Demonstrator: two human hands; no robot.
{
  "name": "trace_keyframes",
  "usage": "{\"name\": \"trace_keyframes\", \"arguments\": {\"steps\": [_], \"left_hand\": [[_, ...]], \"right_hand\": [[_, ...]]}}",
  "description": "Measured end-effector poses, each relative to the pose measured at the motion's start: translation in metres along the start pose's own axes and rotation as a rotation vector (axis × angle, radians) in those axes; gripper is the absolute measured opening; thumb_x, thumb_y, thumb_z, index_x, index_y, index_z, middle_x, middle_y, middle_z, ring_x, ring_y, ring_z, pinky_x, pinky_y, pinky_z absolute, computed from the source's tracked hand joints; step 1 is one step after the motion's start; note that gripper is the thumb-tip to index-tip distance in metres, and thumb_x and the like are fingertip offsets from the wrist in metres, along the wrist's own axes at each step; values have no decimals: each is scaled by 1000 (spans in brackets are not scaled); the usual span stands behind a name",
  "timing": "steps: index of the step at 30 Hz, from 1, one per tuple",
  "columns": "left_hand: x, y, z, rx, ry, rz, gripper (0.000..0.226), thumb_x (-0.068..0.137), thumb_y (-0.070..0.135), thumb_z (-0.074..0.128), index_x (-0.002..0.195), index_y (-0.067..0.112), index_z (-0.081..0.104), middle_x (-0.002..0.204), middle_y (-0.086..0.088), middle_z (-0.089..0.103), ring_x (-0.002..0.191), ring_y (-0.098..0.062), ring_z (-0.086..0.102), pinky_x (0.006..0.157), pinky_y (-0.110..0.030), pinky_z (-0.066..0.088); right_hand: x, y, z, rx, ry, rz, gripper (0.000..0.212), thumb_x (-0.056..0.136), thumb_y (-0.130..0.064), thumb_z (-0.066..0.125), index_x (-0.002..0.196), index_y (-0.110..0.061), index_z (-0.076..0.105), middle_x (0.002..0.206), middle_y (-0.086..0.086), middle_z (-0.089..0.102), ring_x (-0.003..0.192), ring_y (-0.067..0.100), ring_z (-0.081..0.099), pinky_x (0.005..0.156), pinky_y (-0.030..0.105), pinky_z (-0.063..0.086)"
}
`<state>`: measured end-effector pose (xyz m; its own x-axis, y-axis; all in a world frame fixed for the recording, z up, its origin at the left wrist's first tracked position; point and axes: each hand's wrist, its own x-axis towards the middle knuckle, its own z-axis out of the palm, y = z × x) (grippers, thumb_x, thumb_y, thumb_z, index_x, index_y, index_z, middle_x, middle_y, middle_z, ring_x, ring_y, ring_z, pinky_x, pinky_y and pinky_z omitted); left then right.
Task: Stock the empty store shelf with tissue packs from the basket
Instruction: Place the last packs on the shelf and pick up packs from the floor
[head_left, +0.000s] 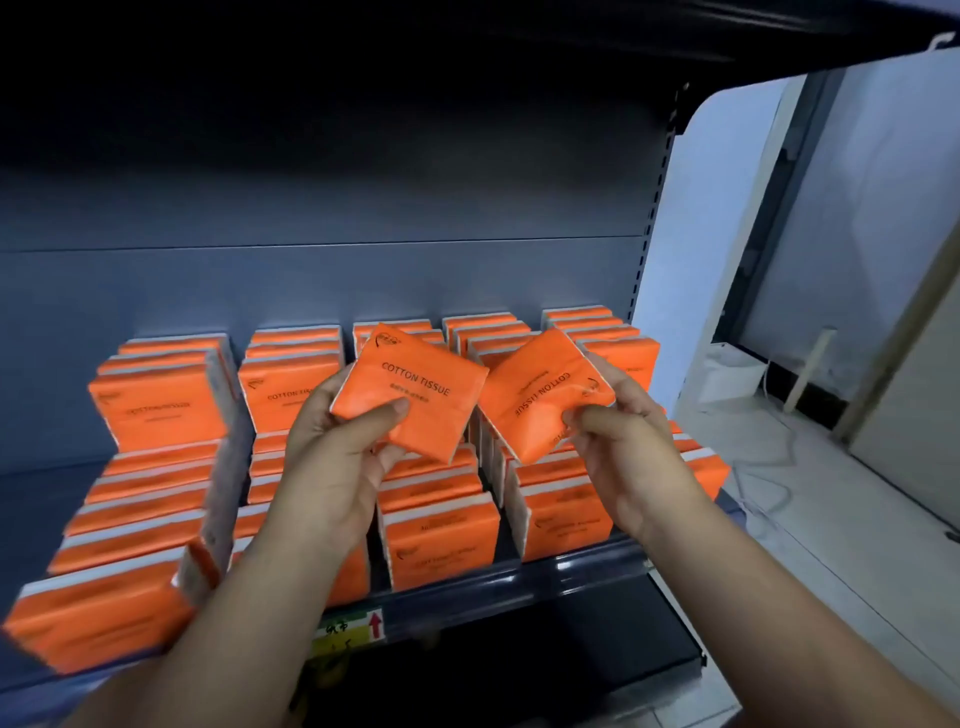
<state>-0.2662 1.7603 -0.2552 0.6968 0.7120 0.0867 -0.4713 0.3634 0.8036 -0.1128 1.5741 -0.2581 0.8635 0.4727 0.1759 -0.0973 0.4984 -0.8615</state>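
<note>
The left hand (332, 467) is pinching one orange tissue pack (410, 389) by its lower edge, thumb on the face. The right hand (623, 452) is gripping a second pack (540, 400) the same way, both hovering mid-frame above the shelf (571, 577). The standing rows (441, 540) are looking nearly full, so wedging these in is risking toppled neighbours, especially the leaning column (119, 519) at lower left. Such a thin pinch on slick wrap could slip too.
</note>
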Motion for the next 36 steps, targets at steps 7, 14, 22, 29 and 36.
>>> {"name": "trace_keyframes", "arguments": {"steps": [7, 14, 22, 29, 36], "left_hand": [[11, 2, -13, -3, 24, -9, 65, 72, -3, 76, 134, 11, 60, 121, -13, 75, 112, -28, 73, 81, -42, 64], [30, 1, -25, 54, 67, 51, 42, 88, -7, 68, 122, 16, 57, 109, -10, 77, 102, -23, 76, 80, -34, 62], [42, -4, -31, 19, 124, 44, 41, 90, 0, 70, 125, 17, 56, 114, -11, 75, 97, -20, 74, 69, -26, 57], [41, -4, -35, 37, 150, 31, 56, 91, -1, 70, 142, 11, 52, 134, -15, 68, 117, -28, 71, 90, -44, 59], [42, 1, -43, 44, 193, 82, 40, 91, -5, 68, 122, 20, 61, 119, -7, 75, 110, -25, 74, 76, -36, 63]], "right_hand": [[28, 3, 17, -47, -21, 75, 41, 96, 3, 58, 133, -13, 63, 117, 17, 75, 103, 28, 72, 87, 43, 60], [65, -2, 17, -275, -14, -6, 34, 93, -6, 71, 127, -9, 67, 113, 17, 76, 96, 29, 76, 88, 44, 62], [91, -29, 17, -933, -206, -269, 37, 85, -4, 82, 108, -30, 70, 98, -13, 72, 79, -9, 67, 70, 11, 53], [93, -46, 10, -1040, -328, -278, 35, 89, -6, 78, 117, -27, 72, 105, -17, 73, 90, -5, 70, 77, 15, 58], [93, -31, 30, -980, -379, -329, 35, 89, -2, 77, 121, -17, 74, 111, -8, 75, 97, 1, 72, 85, 19, 59]]}}
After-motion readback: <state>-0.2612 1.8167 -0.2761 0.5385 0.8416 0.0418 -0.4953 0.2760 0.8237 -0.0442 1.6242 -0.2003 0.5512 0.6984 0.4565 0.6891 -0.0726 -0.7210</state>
